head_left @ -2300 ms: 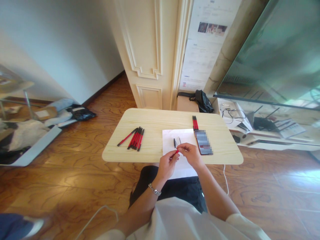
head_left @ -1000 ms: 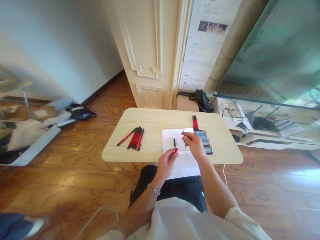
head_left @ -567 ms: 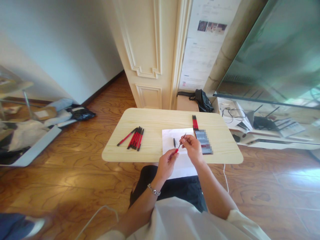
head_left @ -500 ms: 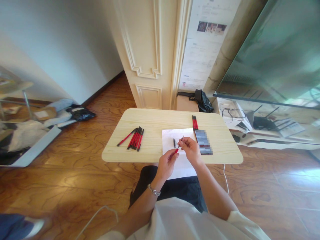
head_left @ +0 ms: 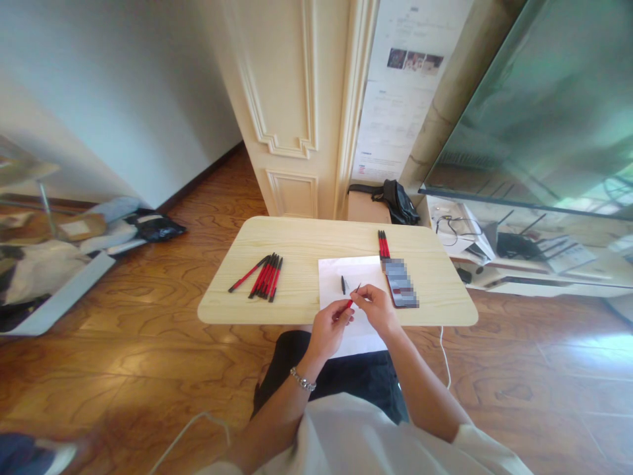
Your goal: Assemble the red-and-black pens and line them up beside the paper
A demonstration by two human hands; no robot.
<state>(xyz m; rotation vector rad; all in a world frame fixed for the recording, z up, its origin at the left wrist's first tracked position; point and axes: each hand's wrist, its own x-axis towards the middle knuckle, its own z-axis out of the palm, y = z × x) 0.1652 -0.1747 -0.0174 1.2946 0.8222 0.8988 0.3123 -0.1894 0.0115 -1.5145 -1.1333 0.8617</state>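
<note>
My left hand (head_left: 327, 328) is closed around a red pen barrel (head_left: 346, 306) over the near edge of a white sheet of paper (head_left: 332, 277). My right hand (head_left: 378, 309) pinches a thin pen refill (head_left: 357, 289) whose lower end meets the barrel's open tip. A small black pen piece (head_left: 343, 284) lies on the paper just beyond my hands. Both hands hover above the near edge of the light wooden table (head_left: 297, 244).
Several red-and-black pens (head_left: 264, 276) lie in a bunch on the table's left. A few more pens (head_left: 382, 243) lie at the far right, beside a phone (head_left: 401, 283). A black bag (head_left: 395, 199) sits on the floor behind the table.
My right hand lifted the refill off the paper near the phone, then brought it back down to the red barrel in my left hand. The camera tilted slightly.
</note>
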